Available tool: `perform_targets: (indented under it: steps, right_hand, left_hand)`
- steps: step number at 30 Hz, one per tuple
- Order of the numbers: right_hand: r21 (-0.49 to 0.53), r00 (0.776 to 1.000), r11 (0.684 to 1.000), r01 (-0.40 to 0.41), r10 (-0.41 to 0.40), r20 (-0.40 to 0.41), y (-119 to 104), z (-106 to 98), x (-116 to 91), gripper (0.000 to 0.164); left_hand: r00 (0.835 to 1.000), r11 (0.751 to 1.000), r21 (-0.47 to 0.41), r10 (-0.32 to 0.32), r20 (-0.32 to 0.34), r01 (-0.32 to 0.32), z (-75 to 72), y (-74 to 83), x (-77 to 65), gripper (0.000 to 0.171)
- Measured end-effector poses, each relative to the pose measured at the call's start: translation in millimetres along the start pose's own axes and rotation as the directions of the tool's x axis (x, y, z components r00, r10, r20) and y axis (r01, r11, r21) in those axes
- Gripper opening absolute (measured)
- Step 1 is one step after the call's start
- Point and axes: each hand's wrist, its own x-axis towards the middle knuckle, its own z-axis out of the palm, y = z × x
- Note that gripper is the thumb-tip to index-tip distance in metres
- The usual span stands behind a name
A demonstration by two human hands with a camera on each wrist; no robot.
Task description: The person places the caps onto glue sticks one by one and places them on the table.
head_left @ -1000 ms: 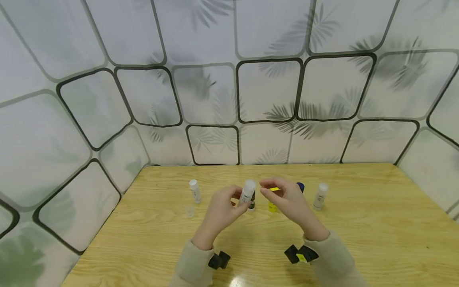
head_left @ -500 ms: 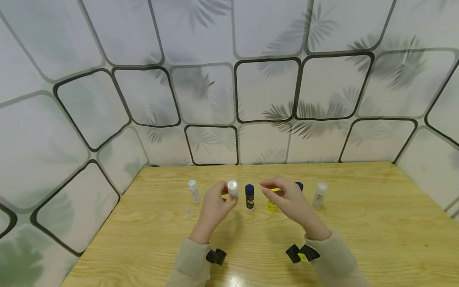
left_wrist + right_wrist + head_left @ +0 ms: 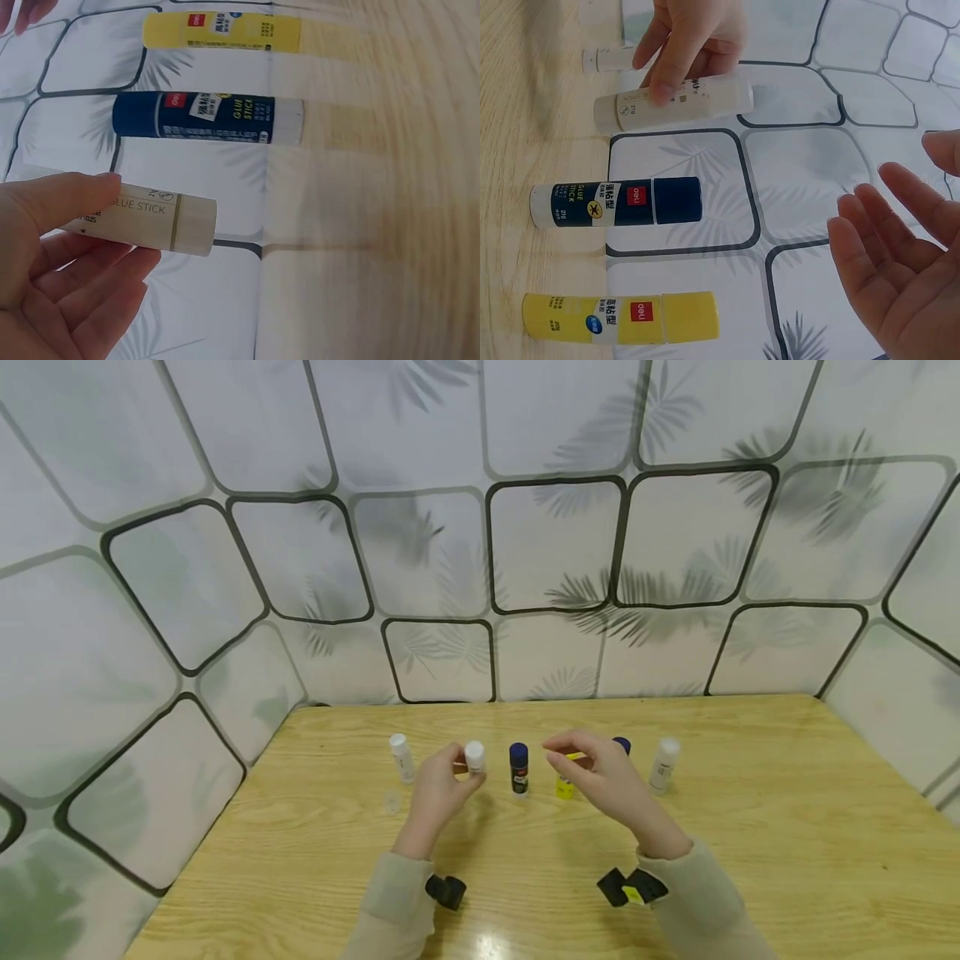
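My left hand [image 3: 433, 793] pinches a white glue stick [image 3: 475, 757] between thumb and fingers, cap upward. In the left wrist view the words "GLUE STICK" show on this white stick [image 3: 157, 211], and its base is close over the table. Just right of it stands a navy glue stick [image 3: 519, 771] with a white base. My right hand [image 3: 606, 781] hovers with its thumb and fingers apart, holding nothing. Behind it a yellow glue stick [image 3: 565, 789] stands partly hidden; the right wrist view shows this yellow stick [image 3: 622, 318] whole.
Another white stick [image 3: 402, 759] stands at left, with a small clear object [image 3: 392, 802] on the table before it. To the right are a blue cap [image 3: 622, 744], mostly hidden by my right hand, and a white stick [image 3: 663, 766]. A patterned wall [image 3: 551, 547] rises behind the table.
My left hand has carried the white glue stick leftward and lower, uncovering the navy stick it overlapped. The right hand has stayed nearly still.
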Motion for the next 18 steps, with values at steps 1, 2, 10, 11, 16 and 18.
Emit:
perform_targets:
  steps: [1, 2, 10, 11, 16, 18]
  right_hand:
    - [-0.002, 1.0, 1.0, 0.001, -0.001, 0.002, 0, 0, 0, 0.025]
    - [-0.003, 1.0, 1.0, 0.001, -0.001, 0.004, 0, 0, 0, 0.025]
    - [0.0, 1.0, 1.0, 0.012, -0.012, 0.003, -1, 0, 1, 0.024]
    - [-0.002, 1.0, 1.0, 0.013, -0.013, 0.003, -1, 0, 1, 0.024]
    - [-0.001, 1.0, 1.0, 0.012, -0.012, 0.003, -1, 0, 0, 0.023]
    - [-0.002, 1.0, 1.0, 0.009, -0.009, 0.005, -1, 0, 0, 0.023]
  left_hand:
    - [1.0, 1.0, 0.002, -0.002, 0.005, 0.002, 0.5, -1.5, -0.1, 0.019]
    - [1.0, 1.0, 0.001, -0.003, 0.012, 0.003, 1.0, -3.1, -0.1, 0.019]
    - [0.996, 0.998, -0.007, -0.06, 0.065, 0.061, 3.1, -13.3, 1.6, 0.02]
    - [0.995, 0.998, -0.002, -0.067, 0.071, 0.067, 3.2, -13.9, 1.8, 0.02]
    - [0.992, 0.996, 0.021, -0.09, 0.092, 0.088, 4.9, -17.2, 1.9, 0.02]
    - [0.991, 0.996, 0.028, -0.09, 0.097, 0.088, 5.8, -18.1, 1.9, 0.02]
